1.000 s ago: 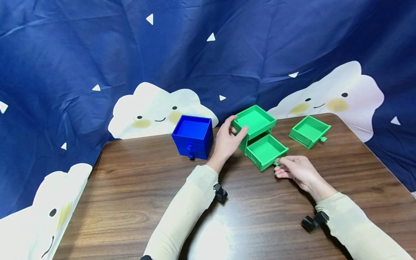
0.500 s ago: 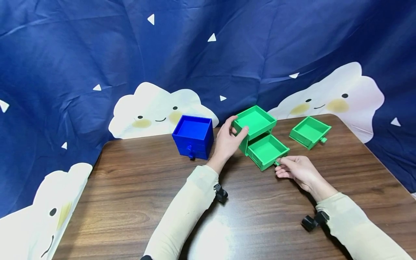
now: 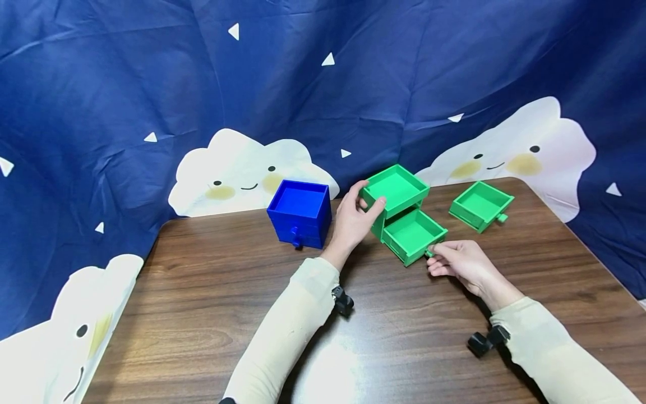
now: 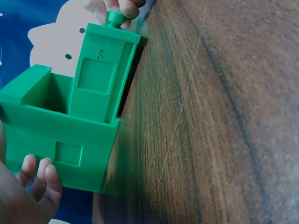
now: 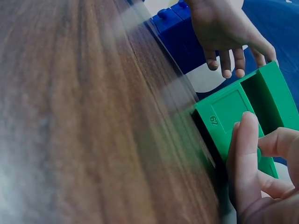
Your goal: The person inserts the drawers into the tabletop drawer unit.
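Observation:
A green drawer box (image 3: 396,188) with an open tray on top stands toward the back of the table. Its lower drawer (image 3: 415,233) is pulled out, and the slot above that drawer is vacant. My left hand (image 3: 353,216) holds the box's upper left side, thumb at the front corner. In the left wrist view, several fingertips (image 4: 50,175) show beside the box's side wall. With thumb and fingers, my right hand (image 3: 461,266) pinches the small round knob (image 4: 115,17) on the lower drawer. A second green drawer (image 3: 481,205) lies loose to the right.
A blue drawer box (image 3: 300,213) with its drawers closed stands left of the left hand. All of it rests on a brown wooden table (image 3: 212,303). Behind hangs a dark blue curtain (image 3: 282,67) with cloud prints, close to the table's back edge.

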`<state>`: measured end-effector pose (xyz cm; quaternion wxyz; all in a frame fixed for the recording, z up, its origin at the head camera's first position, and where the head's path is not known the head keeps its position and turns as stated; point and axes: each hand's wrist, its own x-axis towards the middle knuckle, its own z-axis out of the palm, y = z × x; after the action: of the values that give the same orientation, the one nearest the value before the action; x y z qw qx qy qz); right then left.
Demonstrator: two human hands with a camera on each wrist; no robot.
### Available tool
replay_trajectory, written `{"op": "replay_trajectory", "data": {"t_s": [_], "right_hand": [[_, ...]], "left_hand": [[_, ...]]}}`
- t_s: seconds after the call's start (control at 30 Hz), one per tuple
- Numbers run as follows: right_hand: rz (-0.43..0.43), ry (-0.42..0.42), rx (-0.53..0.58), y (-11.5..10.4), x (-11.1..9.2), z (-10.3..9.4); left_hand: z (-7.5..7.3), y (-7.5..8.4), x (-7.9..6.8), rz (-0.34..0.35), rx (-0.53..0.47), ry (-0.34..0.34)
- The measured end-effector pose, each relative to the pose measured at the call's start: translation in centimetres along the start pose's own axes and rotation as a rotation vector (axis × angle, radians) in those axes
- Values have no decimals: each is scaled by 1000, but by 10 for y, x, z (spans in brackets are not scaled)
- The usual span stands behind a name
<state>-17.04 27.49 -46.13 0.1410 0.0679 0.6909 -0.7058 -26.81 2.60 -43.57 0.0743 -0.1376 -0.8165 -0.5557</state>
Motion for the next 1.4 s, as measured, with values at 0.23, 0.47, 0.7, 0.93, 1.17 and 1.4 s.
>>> {"op": "replay_trajectory", "data": {"t_s": [0.23,0.47,0.7,0.93,1.17,1.4], "right_hand": [[7,3,-23,-3,2,0],[5,1,-35,-4,7,2],[28,1,-57,-5,13,5],[42,-6,-49,-8,19,9],[54,-8,-22,-9,24,11],[56,-4,16,-10,29,14]], "left_hand": [[0,0,0,1,6,3],[1,0,-1,8,3,6],[1,1,-1,5,-5,6],[1,0,0,6,-1,4],[1,-1,1,9,-1,9],[1,0,0,10,-4,6]]}}
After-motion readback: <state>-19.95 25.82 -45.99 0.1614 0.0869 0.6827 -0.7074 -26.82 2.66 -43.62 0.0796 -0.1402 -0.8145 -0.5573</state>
